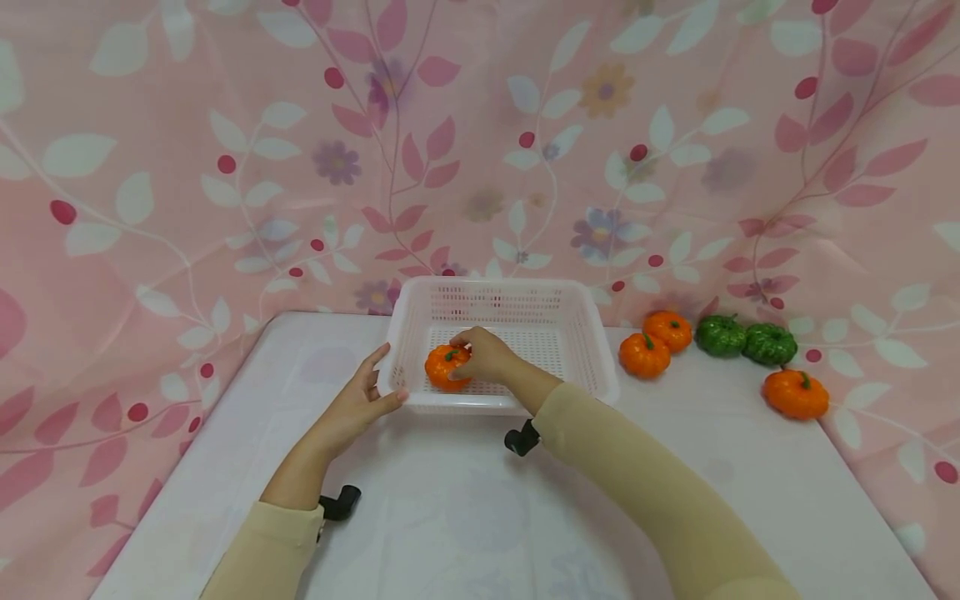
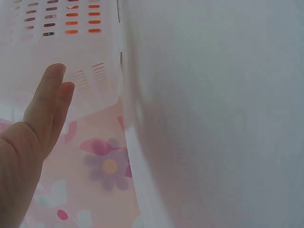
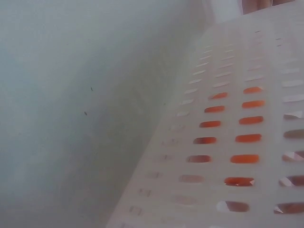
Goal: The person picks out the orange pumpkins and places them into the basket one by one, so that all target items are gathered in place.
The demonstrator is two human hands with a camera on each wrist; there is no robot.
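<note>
An orange mini pumpkin (image 1: 441, 368) with a green stem sits at the left end of a white slotted plastic basket (image 1: 491, 402). My right hand (image 1: 491, 357) reaches over the basket's front rim and grips this pumpkin from its right, thumb in front and fingers behind. At the front left corner, my left hand (image 1: 348, 412) touches the basket, thumb by the front rim and straight fingers along the left side. The left wrist view shows those fingers (image 2: 42, 102) against the outer wall. Orange shows through the wall's slots in the right wrist view; the right hand is hidden there.
Right of the basket, two orange pumpkins (image 1: 645, 356) touch each other. Two green pumpkins (image 1: 770, 343) lie farther right, with one more orange pumpkin (image 1: 797, 395) near the table's right edge. A pink floral cloth (image 1: 480, 167) hangs behind the white-covered table (image 1: 450, 517).
</note>
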